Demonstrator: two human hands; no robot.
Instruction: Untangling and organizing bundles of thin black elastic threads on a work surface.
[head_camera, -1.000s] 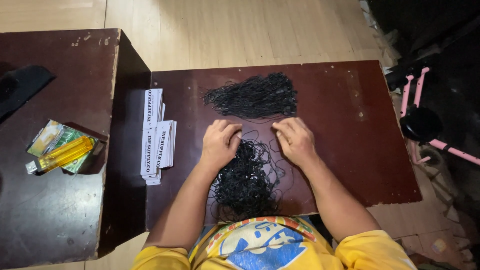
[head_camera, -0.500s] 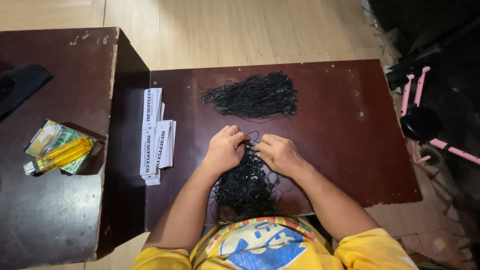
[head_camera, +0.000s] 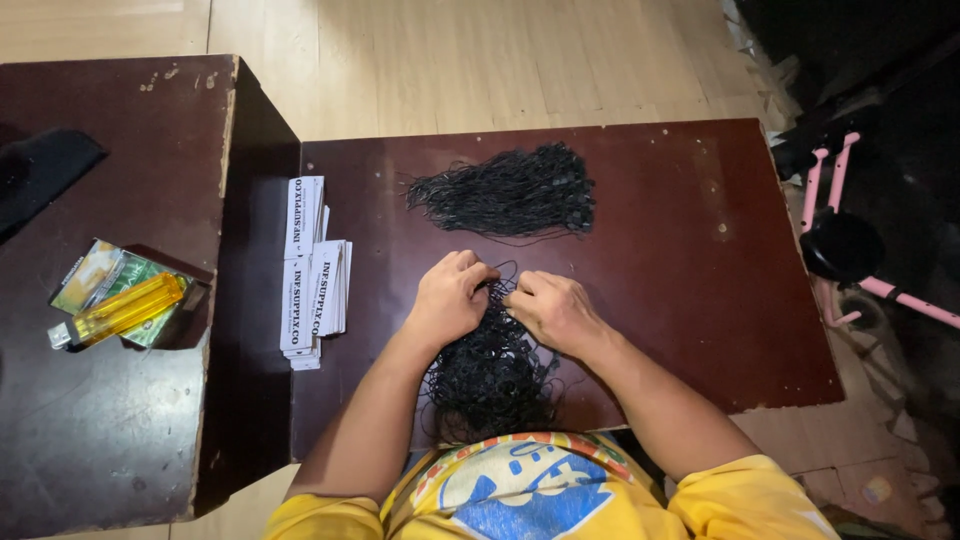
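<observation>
A loose tangle of thin black string loops (head_camera: 490, 375) lies on the dark brown table (head_camera: 700, 260) right in front of me. My left hand (head_camera: 448, 298) and my right hand (head_camera: 550, 310) meet at the top of this tangle, fingertips pinched together on black strings. A second, neater bundle of black strings (head_camera: 510, 190) lies farther back on the table, apart from both hands.
Stacks of white printed paper tags (head_camera: 312, 270) lie at the table's left edge. A second brown table (head_camera: 100, 400) on the left carries a yellow lighter (head_camera: 120, 310), a green packet and a black object (head_camera: 45, 170). A pink and black scooter (head_camera: 850, 240) stands at right.
Both hands were spread flat and apart on the tangle a second ago. They have drawn together toward the middle and pinched strings between the fingertips.
</observation>
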